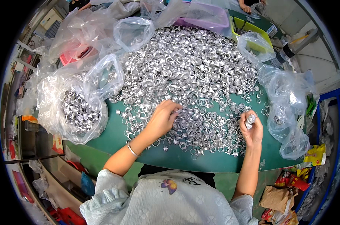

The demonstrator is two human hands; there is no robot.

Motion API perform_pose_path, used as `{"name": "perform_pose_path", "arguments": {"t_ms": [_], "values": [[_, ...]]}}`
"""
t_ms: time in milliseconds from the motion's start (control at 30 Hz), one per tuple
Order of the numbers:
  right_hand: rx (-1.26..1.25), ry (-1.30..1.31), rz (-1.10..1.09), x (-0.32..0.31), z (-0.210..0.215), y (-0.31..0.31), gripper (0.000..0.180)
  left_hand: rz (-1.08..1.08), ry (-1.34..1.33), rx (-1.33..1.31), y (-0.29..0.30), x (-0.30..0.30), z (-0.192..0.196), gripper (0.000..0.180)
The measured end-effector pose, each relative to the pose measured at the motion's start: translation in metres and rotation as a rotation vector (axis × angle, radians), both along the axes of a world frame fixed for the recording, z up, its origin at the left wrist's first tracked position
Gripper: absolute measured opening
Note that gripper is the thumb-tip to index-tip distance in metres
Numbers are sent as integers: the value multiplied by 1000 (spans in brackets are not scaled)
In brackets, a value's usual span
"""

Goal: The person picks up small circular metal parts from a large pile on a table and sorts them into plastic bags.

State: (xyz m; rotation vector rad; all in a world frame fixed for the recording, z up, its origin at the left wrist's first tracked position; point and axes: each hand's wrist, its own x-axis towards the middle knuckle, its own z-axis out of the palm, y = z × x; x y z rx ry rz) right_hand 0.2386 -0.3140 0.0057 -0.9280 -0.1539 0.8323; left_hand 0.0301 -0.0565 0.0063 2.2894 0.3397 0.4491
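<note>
A broad heap of silver metal rings (192,63) covers the middle of the green table (102,140). My left hand (163,117), with a bangle on its wrist, reaches to the near side of the heap. Its fingers are bent together among the rings, and what lies between the fingertips cannot be made out. Over the right edge of the loose rings, my right hand (253,131) is closed around several silver rings (250,120) gathered in a bunch. Closer to me, more rings (215,137) lie spread in a thinner layer.
At the left stands a clear plastic bag (70,129) holding silver pieces; other bags (289,101) lie at the right. A pink box (74,56), purple basket (218,20) and yellow-green basket (260,33) line the far side. Another person's hand (245,7) shows at the top.
</note>
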Motion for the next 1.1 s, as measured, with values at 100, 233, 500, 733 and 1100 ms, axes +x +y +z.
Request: {"name": "perform_pose_path", "arguments": {"t_ms": [100,233,500,733,1100], "values": [[113,288,-32,-15,27,21,16,36,-77,-323,1,-4,0,26],[35,219,-5,12,3,33,26,61,-192,-1376,9,-4,4,29],[-1172,-1395,-233,26,-13,96,20,113,-141,-1794,9,2,-11,18],[-904,-1215,220,10,-3,78,14,9,-7,-47,15,42,-5,26],[-1058,-1615,-281,44,-10,124,21,45,196,471,11,127,-24,20]]}}
